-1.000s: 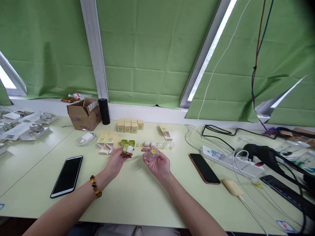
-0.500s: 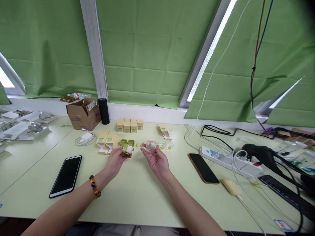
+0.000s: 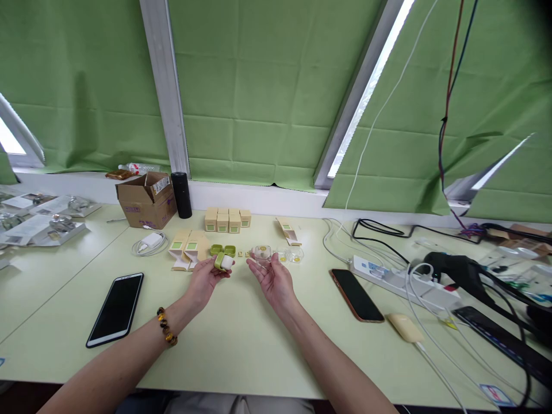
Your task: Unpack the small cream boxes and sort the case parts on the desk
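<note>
My left hand is closed around a green earbud case cover with a white earbud case seated in it. In my right hand, thumb and fingertips hold a clear case cover with a small yellow mark; its far side faces the window. Just behind my left fingers lies an opened green cover on the table. Further clear cover pieces with yellow marks lie to the right of my right fingertips. Tiny yellow pieces sit between the two hands.
Several small beige boxes stand in back; opened ones lie left, another right. A cardboard box and black cylinder stand back left. Phones flank my arms. A power strip and cables lie right.
The clear cover in my right hand has tilted and shifted slightly left, showing its yellow mark more plainly. My left hand and the green cover look unchanged.
</note>
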